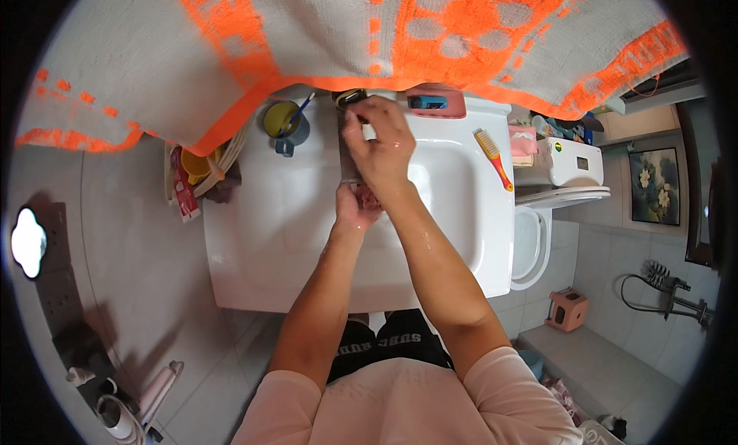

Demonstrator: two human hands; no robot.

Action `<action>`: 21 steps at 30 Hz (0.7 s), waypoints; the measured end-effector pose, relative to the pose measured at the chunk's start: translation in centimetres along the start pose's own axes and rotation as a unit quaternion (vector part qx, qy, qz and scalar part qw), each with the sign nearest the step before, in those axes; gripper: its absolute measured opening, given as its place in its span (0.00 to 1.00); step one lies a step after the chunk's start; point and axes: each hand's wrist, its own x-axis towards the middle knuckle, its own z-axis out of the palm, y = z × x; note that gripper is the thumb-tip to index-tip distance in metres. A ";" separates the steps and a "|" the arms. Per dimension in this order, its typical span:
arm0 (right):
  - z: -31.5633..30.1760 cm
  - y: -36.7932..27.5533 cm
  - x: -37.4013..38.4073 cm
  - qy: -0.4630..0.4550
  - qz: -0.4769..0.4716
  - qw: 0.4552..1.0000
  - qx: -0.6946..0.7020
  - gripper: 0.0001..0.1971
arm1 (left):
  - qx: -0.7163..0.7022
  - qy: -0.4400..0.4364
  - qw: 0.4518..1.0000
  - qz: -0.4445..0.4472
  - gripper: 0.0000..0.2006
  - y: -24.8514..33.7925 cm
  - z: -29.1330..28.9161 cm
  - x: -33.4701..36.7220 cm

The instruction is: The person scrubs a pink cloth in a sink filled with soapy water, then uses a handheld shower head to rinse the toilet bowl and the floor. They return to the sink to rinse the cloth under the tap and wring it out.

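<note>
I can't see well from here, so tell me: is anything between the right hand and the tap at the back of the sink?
Nothing visible. The right hand already rests at the tap; the left hand is below it over the white sink, holding something small and pinkish.

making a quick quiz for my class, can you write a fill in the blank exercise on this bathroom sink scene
1. The person's two hands meet over a white ____, the right hand reaching up toward the tap.
2. The left hand holds something small and ____ in colour.
3. On the right rim lies a yellow and orange ____.
4. The blue cup stands to the ____ of the tap.

Missing words: sink; pink; brush; left
</note>
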 end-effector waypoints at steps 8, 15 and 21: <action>-0.5 1.0 -1.9 0.134 0.141 0.973 0.123 0.14 | 0.009 0.002 1.000 -0.006 0.18 0.7 1.9 -1.8; 0.8 4.5 -14.2 -0.039 0.307 0.950 0.053 0.15 | 0.088 0.001 0.985 0.149 0.16 0.1 -2.1 0.4; -0.4 5.4 -17.1 -0.050 0.268 0.951 0.147 0.12 | 0.018 -0.183 0.983 -0.002 0.25 2.7 -5.1 1.6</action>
